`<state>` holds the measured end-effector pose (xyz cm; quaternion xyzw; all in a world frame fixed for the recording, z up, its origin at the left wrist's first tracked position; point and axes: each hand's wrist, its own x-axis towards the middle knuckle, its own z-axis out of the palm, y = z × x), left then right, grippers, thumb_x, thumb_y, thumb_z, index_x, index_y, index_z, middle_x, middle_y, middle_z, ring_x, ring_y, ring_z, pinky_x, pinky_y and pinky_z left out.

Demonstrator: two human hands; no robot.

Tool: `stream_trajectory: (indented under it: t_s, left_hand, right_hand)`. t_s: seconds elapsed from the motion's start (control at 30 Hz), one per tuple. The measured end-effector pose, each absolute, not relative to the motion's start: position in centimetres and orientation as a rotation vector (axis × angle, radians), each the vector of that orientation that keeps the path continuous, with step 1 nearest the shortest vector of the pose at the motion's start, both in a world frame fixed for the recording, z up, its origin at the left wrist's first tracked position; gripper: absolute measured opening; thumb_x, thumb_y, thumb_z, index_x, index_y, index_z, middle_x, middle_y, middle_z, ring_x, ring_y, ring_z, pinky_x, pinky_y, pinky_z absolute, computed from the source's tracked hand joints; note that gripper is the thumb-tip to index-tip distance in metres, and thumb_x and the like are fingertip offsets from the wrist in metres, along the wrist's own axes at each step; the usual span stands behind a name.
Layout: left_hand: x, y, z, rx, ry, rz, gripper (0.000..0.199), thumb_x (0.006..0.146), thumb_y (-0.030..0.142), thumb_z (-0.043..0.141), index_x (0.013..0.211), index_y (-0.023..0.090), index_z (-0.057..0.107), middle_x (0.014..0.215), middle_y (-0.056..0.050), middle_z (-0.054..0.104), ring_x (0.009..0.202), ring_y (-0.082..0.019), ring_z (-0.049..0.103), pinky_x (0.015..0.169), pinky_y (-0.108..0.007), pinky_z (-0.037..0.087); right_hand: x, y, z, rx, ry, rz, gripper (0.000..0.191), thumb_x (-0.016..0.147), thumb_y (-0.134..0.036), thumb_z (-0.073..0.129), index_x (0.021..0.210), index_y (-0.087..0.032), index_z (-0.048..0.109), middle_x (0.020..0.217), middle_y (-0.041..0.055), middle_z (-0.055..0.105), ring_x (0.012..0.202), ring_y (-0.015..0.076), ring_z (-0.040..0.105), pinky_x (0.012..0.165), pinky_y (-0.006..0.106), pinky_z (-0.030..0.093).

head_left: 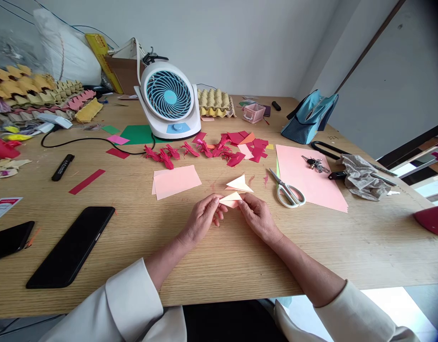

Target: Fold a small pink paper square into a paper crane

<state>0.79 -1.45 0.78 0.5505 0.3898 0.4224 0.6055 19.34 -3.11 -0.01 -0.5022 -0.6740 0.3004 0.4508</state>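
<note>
"Where's the folded paper from where you stand?" "On the near side of the white-and-blue plastic fan (170, 97), well apart from it and a little to its right; it's a small, pale peach, pointed piece (231, 200), held just above the wooden bench (204, 280)."

"And the hands?" "The left hand (201, 217) has its thumb and forefinger pinched on the left end, its other fingers curled below; the right hand (258, 217) is closed on the right end, thumb on the near side."

"Anything close by?" "A second pale folded paper (240, 183) with pointed ends, between the held one and the fan; a stack of pale pink paper rectangles (178, 182) straight in front of the fan; nearer the fan, a row of crimson folded paper shapes (190, 150), running off to its right."

"Further right of the fan?" "Steel scissors with white handles (292, 194), blades partly open; past them, large pink paper sheets (304, 178), a bunch of metal keys (318, 165) on top; behind those, a blue fabric bag (308, 118)."

"Left of it?" "A black marker pen (63, 167), a crimson paper strip (87, 181); nearer us, a large black phone (72, 247), lying flat."
</note>
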Motion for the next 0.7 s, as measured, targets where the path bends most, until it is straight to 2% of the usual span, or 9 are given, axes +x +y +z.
stream_trajectory:
  t_s: [0.2,0.43,0.7]
  left_hand:
    - [0.91,-1.45,0.61,1.192,0.829,0.95,0.051,0.086,0.06,0.057,0.106,0.013,0.061,0.081,-0.006,0.065,0.063,-0.012,0.057,0.046,-0.02,0.046]
    - [0.79,-1.29,0.25,1.113,0.744,0.915,0.052,0.086,0.059,0.059,0.112,0.014,0.058,0.083,-0.006,0.065,0.063,-0.012,0.056,0.046,-0.021,0.046]
    - [0.86,-1.31,0.53,1.184,0.826,0.934,0.049,0.086,0.058,0.058,0.108,0.014,0.061,0.081,-0.005,0.065,0.062,-0.012,0.057,0.045,-0.02,0.046]
  right_hand:
    - [19.36,-3.12,0.06,-1.241,-1.64,0.771,0.037,0.098,-0.045,0.045,0.074,-0.019,0.055,0.067,0.0002,0.049,0.062,0.0145,0.044,0.058,0.028,0.034]
    - [19.37,-3.14,0.29,-1.223,-1.594,0.836,0.039,0.098,-0.048,0.045,0.075,-0.019,0.056,0.066,-0.0008,0.047,0.061,0.014,0.043,0.058,0.027,0.034]
    - [19.35,-3.13,0.33,-1.204,-1.569,0.859,0.04,0.097,-0.052,0.045,0.078,-0.019,0.058,0.069,0.0006,0.053,0.063,0.015,0.047,0.06,0.027,0.038]
